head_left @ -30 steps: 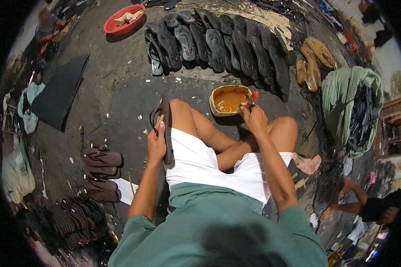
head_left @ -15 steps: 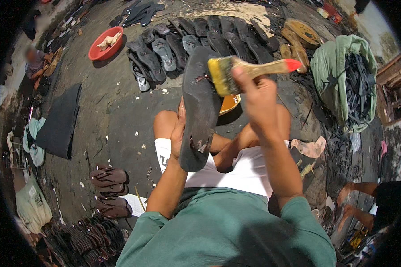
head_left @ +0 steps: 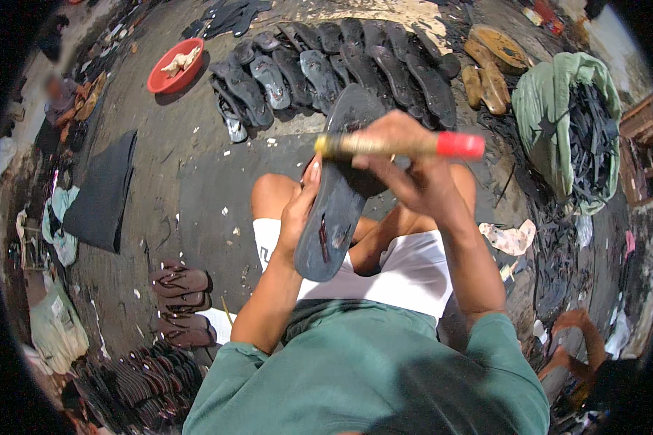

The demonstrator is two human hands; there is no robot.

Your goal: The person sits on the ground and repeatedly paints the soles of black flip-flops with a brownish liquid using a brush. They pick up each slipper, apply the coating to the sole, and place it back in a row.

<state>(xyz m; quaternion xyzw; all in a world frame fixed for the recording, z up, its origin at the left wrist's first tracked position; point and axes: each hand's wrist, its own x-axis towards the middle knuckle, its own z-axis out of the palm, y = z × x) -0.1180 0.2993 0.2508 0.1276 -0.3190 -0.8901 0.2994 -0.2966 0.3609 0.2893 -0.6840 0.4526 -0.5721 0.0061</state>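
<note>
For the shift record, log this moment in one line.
left hand: holds dark sandal; right hand: grips brush; brush: across sandal, contact unclear; beyond: sandal rows

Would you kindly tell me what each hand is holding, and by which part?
The left hand holds a flip-flop by its left edge, around mid-length; the right hand holds a paintbrush by its handle, short of the red end.

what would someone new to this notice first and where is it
Likely the red-tipped brush in the right hand, held across the dark sandal sole that the left hand grips, mid-picture. Beyond them, many dark sandals lie in overlapping rows. A bright red basin stands at upper left.
</note>
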